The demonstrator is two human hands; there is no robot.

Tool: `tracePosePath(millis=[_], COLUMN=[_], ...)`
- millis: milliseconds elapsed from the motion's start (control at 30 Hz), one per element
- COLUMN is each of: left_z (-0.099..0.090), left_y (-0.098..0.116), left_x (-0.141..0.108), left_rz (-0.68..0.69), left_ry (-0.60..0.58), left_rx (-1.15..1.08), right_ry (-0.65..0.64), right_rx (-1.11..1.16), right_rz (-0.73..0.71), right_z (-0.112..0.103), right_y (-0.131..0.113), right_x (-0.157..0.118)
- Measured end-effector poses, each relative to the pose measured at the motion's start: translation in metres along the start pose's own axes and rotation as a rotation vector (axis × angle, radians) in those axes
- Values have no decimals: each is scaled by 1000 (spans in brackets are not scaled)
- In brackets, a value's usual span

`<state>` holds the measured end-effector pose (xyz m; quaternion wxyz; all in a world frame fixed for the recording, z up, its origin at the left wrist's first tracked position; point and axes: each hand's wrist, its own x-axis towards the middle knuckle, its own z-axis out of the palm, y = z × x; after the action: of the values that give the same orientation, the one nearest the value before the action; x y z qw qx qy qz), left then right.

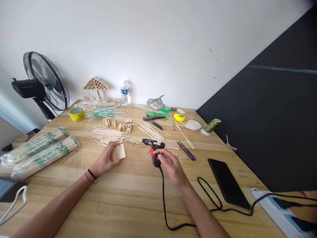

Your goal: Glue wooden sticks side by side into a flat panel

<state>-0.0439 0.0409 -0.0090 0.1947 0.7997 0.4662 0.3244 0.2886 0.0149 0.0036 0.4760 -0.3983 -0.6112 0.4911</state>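
My left hand [106, 161] grips a small panel of wooden sticks [118, 152] just above the tabletop [119, 201]; my right hand [169, 163] holds the black glue gun [156, 150] by its handle, nozzle pointing left; loose sticks [105, 134] lie beyond the panel.

Taking the glue gun [156, 151] as landmark: it's black with an orange trigger; left of it, I see a pale, ridged stick panel [118, 152].

Wall [148, 46], white, lightly marked; angled panel [279, 109], black, at right; wooden surface [111, 205], light-toned, visibly grained; standing fan [46, 81], black, at left; lighting, bright and diffuse.
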Motion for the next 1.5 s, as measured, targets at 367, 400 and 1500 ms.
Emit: tracePosePath(millis=[367, 400, 1500], left_z=[-29, -27, -27], left_y=[20, 21, 19], left_x=[-53, -55, -39], left_rz=[105, 108, 112], left_ry=[-166, -175, -337], left_rx=[215, 243, 79], right_ry=[136, 142, 49], right_rx=[-184, -178, -172], right_rz=[-27, -26, 290], right_z=[5, 5, 28], right_y=[2, 3, -3], right_x=[8, 9, 10])
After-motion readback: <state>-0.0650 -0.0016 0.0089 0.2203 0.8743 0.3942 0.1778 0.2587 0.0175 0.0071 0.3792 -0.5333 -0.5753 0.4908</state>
